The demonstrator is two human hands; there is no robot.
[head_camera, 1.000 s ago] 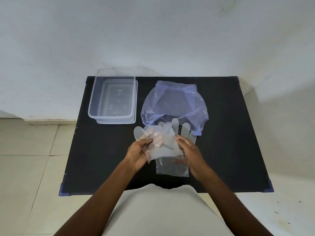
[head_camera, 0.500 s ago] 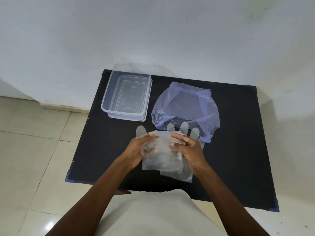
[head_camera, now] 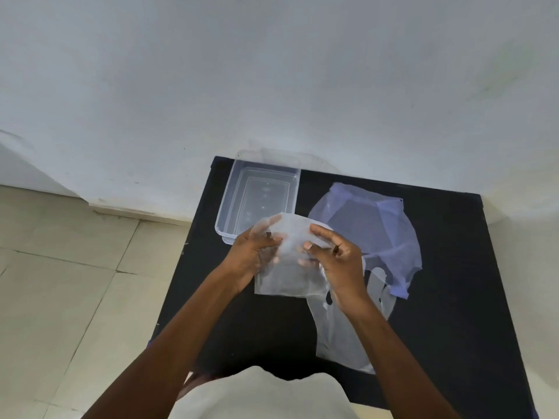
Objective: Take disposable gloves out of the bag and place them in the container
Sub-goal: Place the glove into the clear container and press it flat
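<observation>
My left hand [head_camera: 252, 255] and my right hand [head_camera: 337, 261] both grip a folded clear disposable glove [head_camera: 287, 276], held up above the black table just in front of the clear plastic container [head_camera: 257, 198]. The container stands at the table's far left with nothing visible in it. A pale blue plastic bag [head_camera: 369, 234] lies open to the right of the container. Another clear glove [head_camera: 341, 331] lies flat on the table under my right wrist, fingers pointing toward the bag.
The black table [head_camera: 453, 313] stands against a white wall [head_camera: 272, 71]. Tiled floor [head_camera: 60, 282] lies to the left. My light shirt [head_camera: 257, 394] fills the lower middle.
Both hands have lifted the folded glove off the table and carried it left and forward, toward the container. One glove stayed flat on the table. My head view shifted left.
</observation>
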